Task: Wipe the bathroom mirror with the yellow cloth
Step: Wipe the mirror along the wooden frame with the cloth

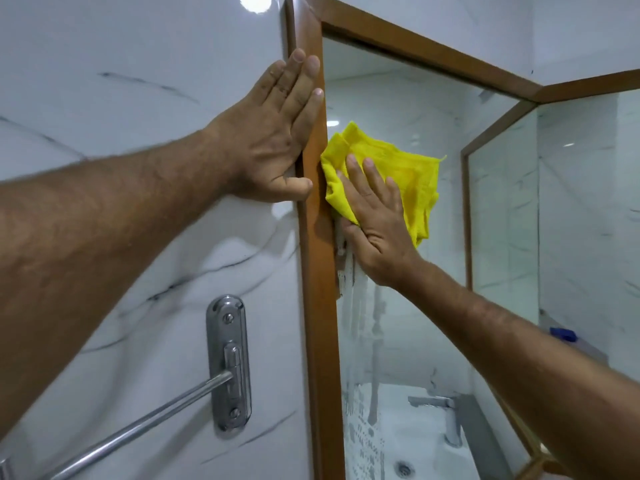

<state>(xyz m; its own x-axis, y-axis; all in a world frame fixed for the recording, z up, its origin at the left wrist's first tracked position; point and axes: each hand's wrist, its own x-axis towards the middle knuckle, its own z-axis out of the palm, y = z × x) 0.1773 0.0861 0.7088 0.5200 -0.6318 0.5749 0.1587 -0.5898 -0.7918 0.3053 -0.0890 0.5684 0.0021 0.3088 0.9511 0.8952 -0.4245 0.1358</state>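
The bathroom mirror [398, 98] has a brown wooden frame [317, 271]. The yellow cloth [412, 171] lies crumpled flat against the glass near the frame's left side. My right hand [375, 220] presses on the cloth with its fingers spread over the cloth's lower left part. My left hand [277, 133] rests flat, fingers together, on the white wall and the frame's left edge, just left of the cloth. Wet streaks and foam [360, 341] run down the glass below my right hand.
A chrome towel bar [138, 427] on a chrome bracket [228, 362] sticks out from the marble-patterned wall at lower left. The mirror reflects a sink, a tap [446, 417] and a blue object [562, 333]. A second framed mirror panel [571, 202] joins at the right.
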